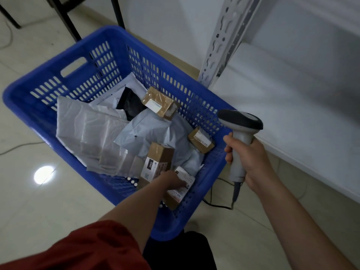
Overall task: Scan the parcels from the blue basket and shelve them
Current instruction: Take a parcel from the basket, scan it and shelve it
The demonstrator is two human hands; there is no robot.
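Observation:
The blue basket [64,78] stands on the floor with several parcels inside: grey poly bags [87,129], a black bag [129,104] and small cardboard boxes [158,103]. My left hand [171,181] reaches down into the basket's near right corner and lies on a small labelled cardboard box [180,193]; its fingers are blurred, so the grip is unclear. Beside it stands another labelled box [157,160]. My right hand [247,158] grips the handle of a grey barcode scanner [240,123] just outside the basket's right rim, its head pointing left over the parcels.
A white metal shelf [311,114] with a slotted upright post [220,47] runs along the right. The scanner's cable [220,205] trails on the tiled floor under the shelf. Black furniture legs [66,18] stand behind the basket at upper left.

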